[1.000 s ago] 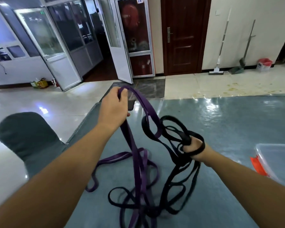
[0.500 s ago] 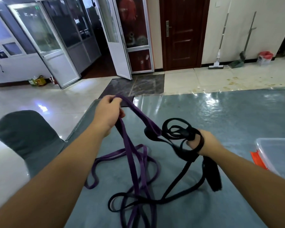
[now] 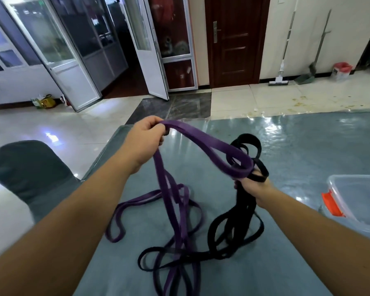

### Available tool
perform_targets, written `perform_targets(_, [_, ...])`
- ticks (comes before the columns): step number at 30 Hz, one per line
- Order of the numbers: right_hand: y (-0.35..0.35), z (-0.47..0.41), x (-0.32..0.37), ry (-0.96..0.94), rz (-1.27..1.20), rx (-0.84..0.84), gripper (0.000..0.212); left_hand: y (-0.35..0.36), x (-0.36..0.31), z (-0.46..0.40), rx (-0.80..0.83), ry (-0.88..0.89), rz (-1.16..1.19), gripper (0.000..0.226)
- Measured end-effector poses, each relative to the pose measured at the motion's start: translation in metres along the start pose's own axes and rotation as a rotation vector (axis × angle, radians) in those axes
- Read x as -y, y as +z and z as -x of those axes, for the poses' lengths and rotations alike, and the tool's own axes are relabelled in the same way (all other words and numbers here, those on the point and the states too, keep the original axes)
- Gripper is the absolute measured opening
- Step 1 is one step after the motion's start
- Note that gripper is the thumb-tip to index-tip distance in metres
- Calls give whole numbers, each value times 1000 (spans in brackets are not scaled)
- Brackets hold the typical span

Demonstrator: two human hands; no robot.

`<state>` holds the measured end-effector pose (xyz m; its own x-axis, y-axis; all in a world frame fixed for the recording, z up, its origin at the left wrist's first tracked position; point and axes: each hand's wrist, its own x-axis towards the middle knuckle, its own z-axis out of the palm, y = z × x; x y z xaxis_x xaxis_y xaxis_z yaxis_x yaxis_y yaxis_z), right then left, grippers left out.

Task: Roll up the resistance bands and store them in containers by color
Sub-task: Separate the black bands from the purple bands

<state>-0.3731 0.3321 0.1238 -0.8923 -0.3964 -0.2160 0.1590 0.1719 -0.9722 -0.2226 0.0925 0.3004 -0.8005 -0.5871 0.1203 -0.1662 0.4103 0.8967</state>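
Note:
My left hand (image 3: 144,138) is closed on one end of a purple resistance band (image 3: 203,142), lifted above the grey-blue table (image 3: 308,150). The band arches to the right and its loop reaches my right hand (image 3: 253,185). That hand grips a bunch of black resistance band (image 3: 244,210), with black loops sticking up behind the fingers and more hanging down. Other purple and black lengths lie tangled on the table below (image 3: 179,248). A clear plastic container (image 3: 359,201) with an orange latch stands at the right edge.
A grey-covered chair (image 3: 28,174) stands at the table's left. Beyond the table is tiled floor, open white glass doors (image 3: 152,50), a brown door (image 3: 233,39), and a mop and dustpan (image 3: 305,69) against the far wall.
My right hand has gathered the black band into a tighter bunch and risen, and the purple loop now reaches it. My left hand has stayed up holding the purple end.

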Motion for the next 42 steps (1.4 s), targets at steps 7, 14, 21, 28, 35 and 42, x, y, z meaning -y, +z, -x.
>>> perform_targets(7, [-30, 6, 54, -239, 41, -18, 18, -22, 85, -4, -74, -221, -385, 16])
perform_targets(14, [-42, 32, 174, -475, -136, -25, 27, -31, 139, -5, 15, -246, -720, 10])
perform_targets(21, [-29, 82, 275, -454, -345, 3, 27, -33, 183, -6, 237, -249, -825, 15])
perform_targets(28, [-16, 130, 327, -576, -384, -27, 18, 11, 147, 15, 689, -56, -463, 61])
perform_targets(35, [-8, 162, 331, -555, -374, -117, 18, 88, 63, 53, 905, 253, 134, 93])
perform_targets(42, [-31, 195, 316, -530, -381, -213, 19, 154, 50, 76, 916, 217, 159, 85])
